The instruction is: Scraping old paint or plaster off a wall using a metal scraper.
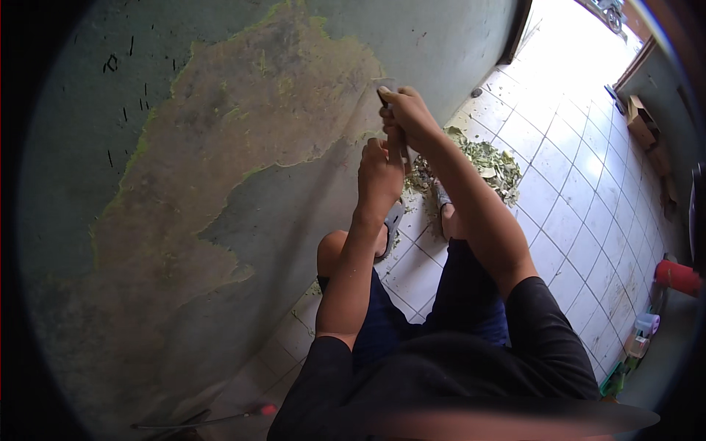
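Observation:
A scraper (384, 82) with a flat, pale metal blade is against the painted wall (257, 44), at the right edge of a bare brownish patch (250, 110). My right hand (413, 117) is closed round its upper part, near the blade. Lower down, my left hand (381, 176) is closed at the handle's end, close to the wall; its grip is partly hidden. Ragged yellow-green paint edges border the patch. Peeled paint flakes (493, 167) lie heaped on the floor beyond my right forearm.
White floor tiles (566, 213) stretch right toward a bright doorway (566, 37). Along the right wall are a cardboard box (641, 121), a red cylindrical object (676, 278) and a lidded clear container (638, 342). My sandalled feet stand beside the flakes. A thin red-ended tool (243, 416) lies lower left.

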